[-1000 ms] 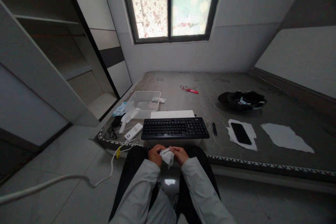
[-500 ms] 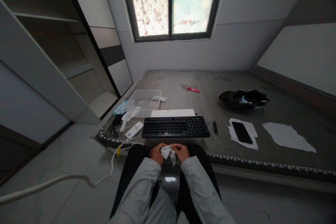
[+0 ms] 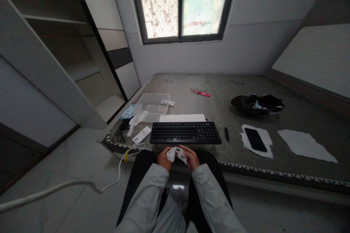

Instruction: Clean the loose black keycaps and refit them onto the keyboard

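A crumpled white tissue or cloth (image 3: 175, 153) is held between my two hands, above my lap and just in front of the keyboard. My left hand (image 3: 164, 159) is closed on its left end. My right hand (image 3: 190, 157) grips the right end, fingers bent over it. Beyond them lies a black keyboard (image 3: 186, 133), its near edge close to my fingertips, propped on something white. A white box or board (image 3: 182, 118) shows behind the keyboard. To the keyboard's right is a small black stick-like item (image 3: 226, 134).
The mattress (image 3: 218, 91) carries a clear plastic bin (image 3: 155, 103), a white power strip or device (image 3: 141, 135) with a cable (image 3: 119, 171), a red packet (image 3: 202, 93), a black cap (image 3: 257, 104), a phone (image 3: 255, 139) on white paper, and another white sheet (image 3: 306, 145).
The white cloth has been spread wider and raised between my hands, its hanging end no longer dangling. My right hand has opened out somewhat. The view has shifted slightly.
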Demonstrator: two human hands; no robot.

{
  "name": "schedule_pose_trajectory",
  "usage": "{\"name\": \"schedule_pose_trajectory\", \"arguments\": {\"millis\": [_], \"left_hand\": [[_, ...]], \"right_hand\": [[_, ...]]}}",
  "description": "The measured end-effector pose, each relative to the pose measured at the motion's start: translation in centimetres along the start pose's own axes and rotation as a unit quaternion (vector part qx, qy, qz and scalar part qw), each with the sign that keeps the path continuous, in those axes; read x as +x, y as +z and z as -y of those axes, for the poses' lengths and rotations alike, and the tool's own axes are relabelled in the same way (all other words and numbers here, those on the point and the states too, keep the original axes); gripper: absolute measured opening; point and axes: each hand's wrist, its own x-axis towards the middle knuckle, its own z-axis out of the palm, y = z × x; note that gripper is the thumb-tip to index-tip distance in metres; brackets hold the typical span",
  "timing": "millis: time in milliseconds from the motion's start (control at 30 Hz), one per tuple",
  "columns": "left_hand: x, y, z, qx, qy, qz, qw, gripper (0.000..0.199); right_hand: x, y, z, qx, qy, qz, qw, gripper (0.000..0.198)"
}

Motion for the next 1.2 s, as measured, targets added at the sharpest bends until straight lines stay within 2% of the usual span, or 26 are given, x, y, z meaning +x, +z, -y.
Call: {"name": "schedule_pose_trajectory", "arguments": {"millis": [100,167,267,433,567,867,1067,1200], "left_hand": [[0.1,-0.1,0.1,-0.010,-0.009,-0.004,1.000,0.018],[0.0,-0.2,0.0,-0.014,-0.007,0.002,1.000,0.019],[-0.3,-0.3,-0.6,-0.016,0.012,0.030,0.999,0.020],[-0.6,-0.5,-1.1,-0.033,0.041,0.075,0.996,0.019],[-0.5,-0.5,-0.6,-0.049,0.028,0.095,0.994,0.023],[-0.3,0.0,0.2,-0.064,-0.036,0.065,0.995,0.030],[-0.1,0.5,1.0,-0.140,-0.035,0.129,0.981,0.031],[-0.3,0.7,1.6,-0.098,-0.013,0.152,0.983,0.028]], "right_hand": [[-0.2,0.4,0.1,-0.019,-0.023,0.048,0.998,0.048],[-0.2,0.4,0.0,-0.064,-0.042,0.049,0.996,0.045],[0.0,0.1,-0.2,-0.126,-0.057,0.011,0.990,0.036],[0.3,-0.3,-0.6,-0.165,-0.056,-0.040,0.984,0.032],[0.2,-0.2,-0.5,-0.162,-0.051,-0.044,0.984,0.033],[0.3,-0.3,-0.5,-0.123,-0.044,-0.019,0.991,0.029],[0.4,-0.6,-1.5,-0.070,0.061,0.001,0.996,0.044],[0.4,-0.7,-1.6,-0.086,0.055,-0.014,0.995,0.048]]}}
